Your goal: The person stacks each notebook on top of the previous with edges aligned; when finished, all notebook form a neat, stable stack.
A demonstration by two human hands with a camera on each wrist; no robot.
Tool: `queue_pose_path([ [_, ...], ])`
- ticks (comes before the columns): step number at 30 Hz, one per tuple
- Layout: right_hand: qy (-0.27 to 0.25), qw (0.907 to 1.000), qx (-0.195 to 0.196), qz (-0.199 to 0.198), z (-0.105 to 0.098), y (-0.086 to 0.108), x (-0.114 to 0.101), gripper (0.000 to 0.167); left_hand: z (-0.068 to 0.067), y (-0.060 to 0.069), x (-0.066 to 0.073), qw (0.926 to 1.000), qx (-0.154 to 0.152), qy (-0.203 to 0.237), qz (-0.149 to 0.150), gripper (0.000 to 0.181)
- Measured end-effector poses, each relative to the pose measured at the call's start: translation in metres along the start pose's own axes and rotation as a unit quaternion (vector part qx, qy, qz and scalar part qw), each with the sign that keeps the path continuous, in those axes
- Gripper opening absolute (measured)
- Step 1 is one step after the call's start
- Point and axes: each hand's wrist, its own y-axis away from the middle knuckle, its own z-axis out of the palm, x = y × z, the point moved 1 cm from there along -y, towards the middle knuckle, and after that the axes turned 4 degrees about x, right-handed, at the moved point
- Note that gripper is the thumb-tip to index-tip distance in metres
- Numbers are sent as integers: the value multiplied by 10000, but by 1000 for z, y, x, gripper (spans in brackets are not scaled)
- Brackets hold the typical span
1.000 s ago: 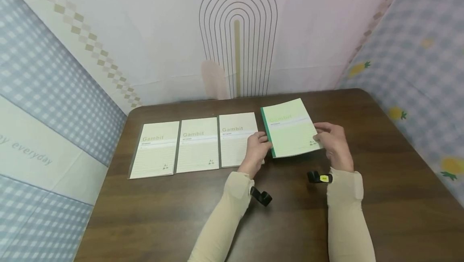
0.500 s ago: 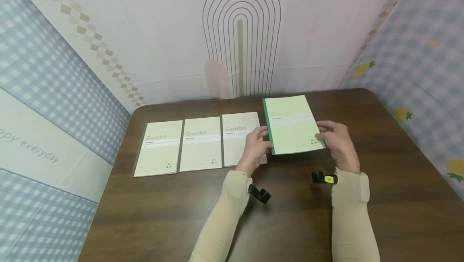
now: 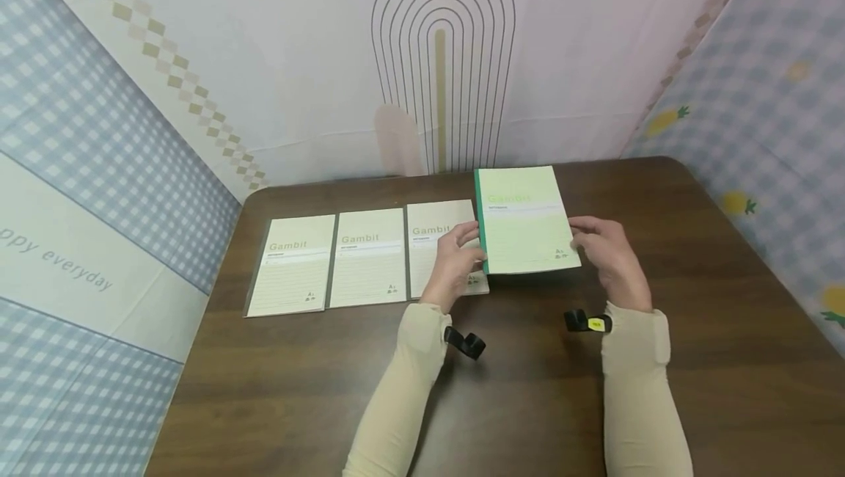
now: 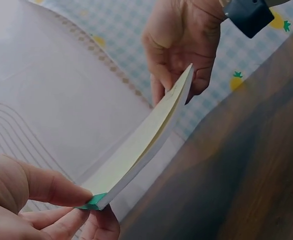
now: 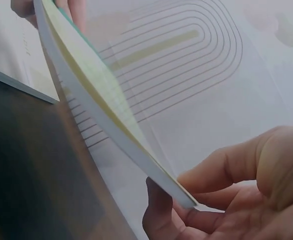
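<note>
A pale green notebook (image 3: pixel 524 224) with a dark green spine is held above the table between both hands. The left hand (image 3: pixel 454 260) pinches its spine edge near the lower corner, thumb on top and fingers beneath, as the left wrist view shows at the green spine (image 4: pixel 95 201). The right hand (image 3: pixel 610 257) pinches the opposite edge near the other lower corner; in the right wrist view its thumb lies on the cover side of the notebook (image 5: pixel 101 100). The pages' edges show slightly parted.
Three cream notebooks with dark spines lie in a row on the brown table (image 3: pixel 277 374): a left one (image 3: pixel 293 264), a middle one (image 3: pixel 367 257) and a right one (image 3: pixel 439 213), partly behind the left hand. Patterned cloth (image 3: pixel 297 59) hangs behind and at both sides.
The green notebook has risen and straightened, its far edge moving away from the body, and latterly shifted slightly left over the right cream notebook's edge. Both hands have kept hold of it.
</note>
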Motion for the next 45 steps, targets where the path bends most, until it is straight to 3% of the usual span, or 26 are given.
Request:
queue_pose_path([
  [8, 139, 9994, -74, -311, 14, -5, -2, 52, -18, -2, 1, 9997, 62, -214, 109, 65],
  [13, 0, 9996, -208, -173, 25, -4, -4, 53, -32, 0, 4, 9995, 138, -262, 65, 65],
  [19, -28, 9996, -260, -44, 35, -3, -8, 53, -46, 8, 10, 9982, -74, 525, -289, 61],
  [22, -16, 9994, -282, -203, 39, -3, -8, 52, -53, 11, 12, 9968, -121, 714, -338, 60],
  [28, 62, 9975, -191, -671, 52, -4, -8, 50, -66, 17, 14, 9981, -17, 590, -191, 61],
  [37, -135, 9975, -210, -660, 63, 1, -11, 49, -79, 22, 21, 9998, -23, 195, 63, 61],
  [45, -207, 9958, -263, -848, 75, 3, -14, 49, -90, 25, 19, 9997, 188, -33, 151, 62],
])
